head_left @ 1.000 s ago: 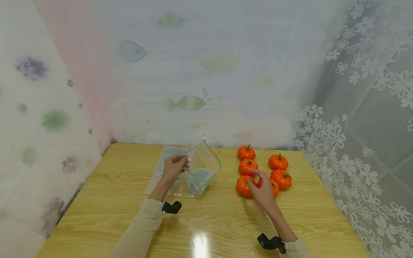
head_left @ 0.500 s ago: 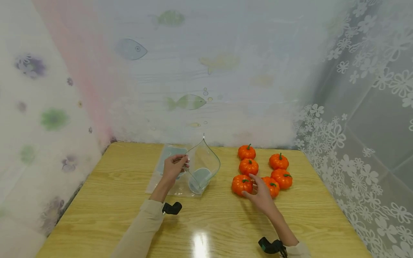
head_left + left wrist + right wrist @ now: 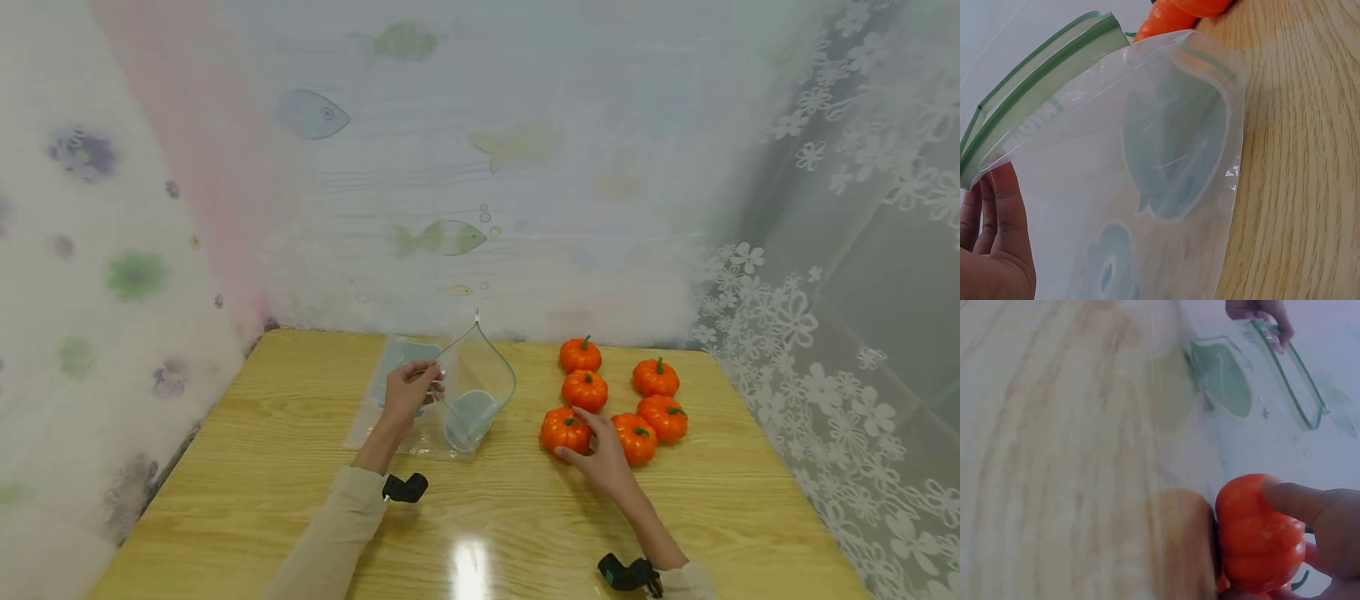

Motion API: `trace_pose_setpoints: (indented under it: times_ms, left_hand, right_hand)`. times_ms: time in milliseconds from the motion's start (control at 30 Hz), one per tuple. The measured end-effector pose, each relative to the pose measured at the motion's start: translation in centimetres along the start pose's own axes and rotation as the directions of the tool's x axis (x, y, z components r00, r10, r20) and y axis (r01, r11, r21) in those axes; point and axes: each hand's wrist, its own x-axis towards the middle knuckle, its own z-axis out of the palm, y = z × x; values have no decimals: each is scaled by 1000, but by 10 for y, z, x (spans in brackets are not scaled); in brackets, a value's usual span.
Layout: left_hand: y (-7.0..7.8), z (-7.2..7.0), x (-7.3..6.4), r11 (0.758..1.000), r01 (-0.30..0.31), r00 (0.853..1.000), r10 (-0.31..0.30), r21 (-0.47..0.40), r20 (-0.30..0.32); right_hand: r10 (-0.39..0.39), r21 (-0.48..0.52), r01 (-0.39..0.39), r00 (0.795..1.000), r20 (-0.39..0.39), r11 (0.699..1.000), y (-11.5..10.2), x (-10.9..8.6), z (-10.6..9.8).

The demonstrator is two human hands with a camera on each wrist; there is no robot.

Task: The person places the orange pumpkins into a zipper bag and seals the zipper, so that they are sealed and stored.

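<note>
With its thumb and fingers, my left hand [image 3: 408,393] pinches the rim of a clear zip bag [image 3: 489,371]. The bag's mouth gapes wide, and its green zip strip [image 3: 1041,75] shows in the left wrist view. Pale blue printed shapes mark the bag's side. My right hand [image 3: 606,460] grips a small orange pumpkin [image 3: 562,432] with a green stem, the nearest one in the left column. In the right wrist view the thumb lies along the side of the pumpkin [image 3: 1257,534]; the other fingers are mostly hidden behind it.
Two more pumpkins [image 3: 585,390] stand behind the gripped one. A second group of pumpkins [image 3: 663,418] sits just right of the right hand. Flat clear bags with blue print [image 3: 386,367] lie under the left hand on the wooden table [image 3: 247,467]. Patterned curtains [image 3: 600,250] hang around the table.
My right hand has come down from over the pumpkin and closed its thumb and fingers on it. That pumpkin has shifted slightly left. The left hand keeps its hold on the bag.
</note>
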Motion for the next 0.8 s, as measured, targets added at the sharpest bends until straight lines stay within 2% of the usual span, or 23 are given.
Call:
trace_pose_setpoints:
  times_ms: [200,400,633,800]
  left_hand:
    - [-3,2,-1,1000,-2,1000,2,0,-29]
    - [-5,5,1,1000,-27,998,27,7,-56]
    - [-7,9,2,998,-34,997,30,-51,-78]
    - [-8,11,0,995,-25,997,18,-94,-71]
  right_hand:
    - [12,63,-12,1000,10,998,4,-4,1]
    - [12,58,-10,1000,-23,998,4,-5,0]
    - [6,52,-5,999,-33,999,5,-5,2]
    - [-3,89,6,999,-32,996,4,-6,5]
